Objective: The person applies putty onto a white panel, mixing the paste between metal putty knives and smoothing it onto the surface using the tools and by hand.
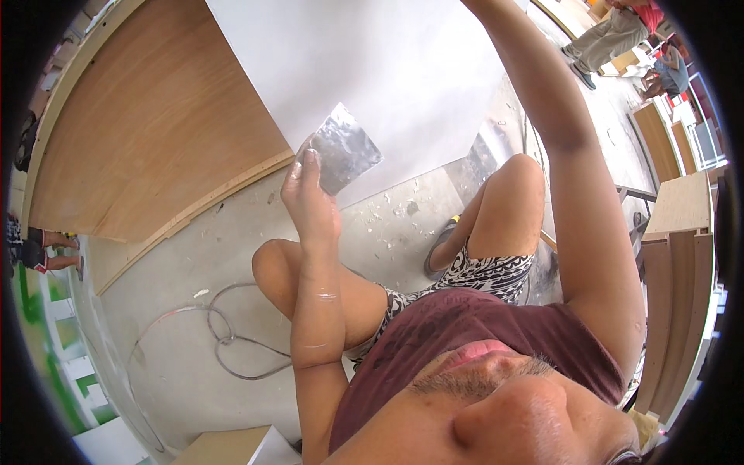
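My left hand (311,194) grips a square, silvery metal plate (346,149) by its lower left edge, fingers closed on it. Whitish smears cover the plate and my fingers. Behind the plate stands a large white panel (372,62) with a smooth face. My right arm (554,116) reaches up past the panel's right side; its hand is cut off by the top edge, so what it holds or touches is hidden.
A brown wooden panel (155,124) with a pale frame adjoins on the left. A looped hose (225,339) and white flecks lie on the concrete floor (225,263). Wooden cabinet parts (674,271) stand at right. People (616,39) are in the far right and at the left edge.
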{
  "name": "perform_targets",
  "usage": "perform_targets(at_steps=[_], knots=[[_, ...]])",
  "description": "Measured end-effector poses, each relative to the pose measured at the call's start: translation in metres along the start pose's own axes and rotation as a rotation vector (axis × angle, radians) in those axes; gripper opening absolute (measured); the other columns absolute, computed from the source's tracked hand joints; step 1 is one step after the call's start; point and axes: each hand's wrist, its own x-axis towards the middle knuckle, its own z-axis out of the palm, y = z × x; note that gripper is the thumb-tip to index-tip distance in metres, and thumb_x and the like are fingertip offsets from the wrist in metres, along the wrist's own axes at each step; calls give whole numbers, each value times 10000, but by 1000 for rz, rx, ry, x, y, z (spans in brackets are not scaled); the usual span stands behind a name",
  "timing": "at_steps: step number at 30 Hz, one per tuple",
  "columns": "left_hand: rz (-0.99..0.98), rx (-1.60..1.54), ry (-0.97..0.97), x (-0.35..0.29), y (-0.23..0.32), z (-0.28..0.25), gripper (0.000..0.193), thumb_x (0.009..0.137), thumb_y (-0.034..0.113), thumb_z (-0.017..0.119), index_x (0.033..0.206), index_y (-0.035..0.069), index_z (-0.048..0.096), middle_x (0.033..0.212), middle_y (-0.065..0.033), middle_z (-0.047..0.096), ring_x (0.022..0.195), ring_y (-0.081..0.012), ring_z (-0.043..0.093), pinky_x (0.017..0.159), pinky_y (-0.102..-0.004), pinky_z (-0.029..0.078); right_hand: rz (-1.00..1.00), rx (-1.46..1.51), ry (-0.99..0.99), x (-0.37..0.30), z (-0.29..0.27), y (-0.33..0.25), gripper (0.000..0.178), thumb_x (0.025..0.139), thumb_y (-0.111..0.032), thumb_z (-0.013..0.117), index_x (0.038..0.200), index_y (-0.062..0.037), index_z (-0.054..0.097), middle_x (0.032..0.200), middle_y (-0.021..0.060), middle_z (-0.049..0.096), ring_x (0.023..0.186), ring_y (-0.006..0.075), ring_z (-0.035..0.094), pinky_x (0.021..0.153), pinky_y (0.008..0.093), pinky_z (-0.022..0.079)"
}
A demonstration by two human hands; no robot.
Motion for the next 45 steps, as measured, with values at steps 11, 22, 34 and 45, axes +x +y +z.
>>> perform_targets(at_steps=[11,22,34,45], knots=[[17,17,2,0,-3,-3,335,1027,151,544,1269,-82,555,1228,-131,622,1109,-196,627,940,-349,536,87,38,-57,-6,0,0,501,848,58,463,1256,-135,680,1272,102,662,1214,269,601,1014,381,486],[3,41,35,-4,2,-7,376,1020,127,541,1314,-107,552,1279,-113,603,1183,-158,555,1036,-303,432,-47,15,-177,-113,4,-28,337,900,-61,566,1202,-126,701,1232,59,683,1194,254,617,1030,394,480],[31,55,-2,0,2,-7,374,1015,146,536,1286,-109,571,1237,-113,619,1159,-169,564,1002,-303,440,-22,-43,-508,-320,27,-69,533,908,-191,641,1417,-317,539,1481,-79,505,1444,174,375,1203,416,301],[21,49,63,-3,4,-15,366,1009,149,553,1278,-98,581,1251,-115,620,1149,-169,578,1002,-310,439,644,-25,-854,-144,-33,-51,466,910,-27,527,1282,-277,655,1278,-27,665,1233,230,601,1055,413,473]])
